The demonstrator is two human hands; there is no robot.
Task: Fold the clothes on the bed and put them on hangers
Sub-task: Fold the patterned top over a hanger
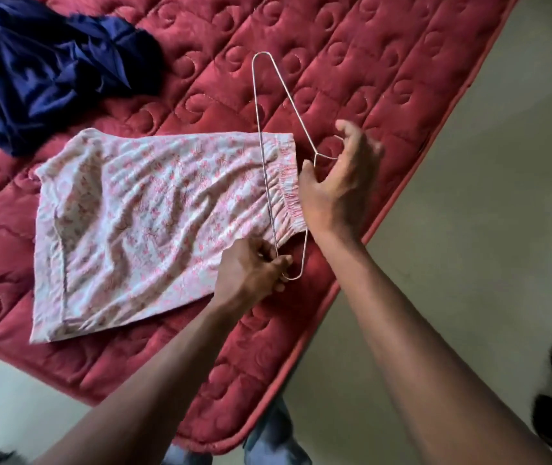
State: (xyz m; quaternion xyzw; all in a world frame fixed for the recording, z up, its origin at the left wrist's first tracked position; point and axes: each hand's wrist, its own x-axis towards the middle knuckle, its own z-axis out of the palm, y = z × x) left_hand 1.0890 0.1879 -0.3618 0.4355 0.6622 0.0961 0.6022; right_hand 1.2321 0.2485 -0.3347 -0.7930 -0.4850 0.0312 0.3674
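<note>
pinching the near corner of the wire hanger (265,176) with the left hand (251,266) and gripping its hook end with the right hand (331,186), the person holds the bar across the waistband of the folded pink garment (154,209) on the bed (351,62), likely to feed it through.

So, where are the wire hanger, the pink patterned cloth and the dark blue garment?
wire hanger (265,182): head view, on its long straight bar crossing the cloth.
pink patterned cloth (154,213): head view, middle of the fabric.
dark blue garment (50,72): head view, centre of the crumpled heap.
</note>
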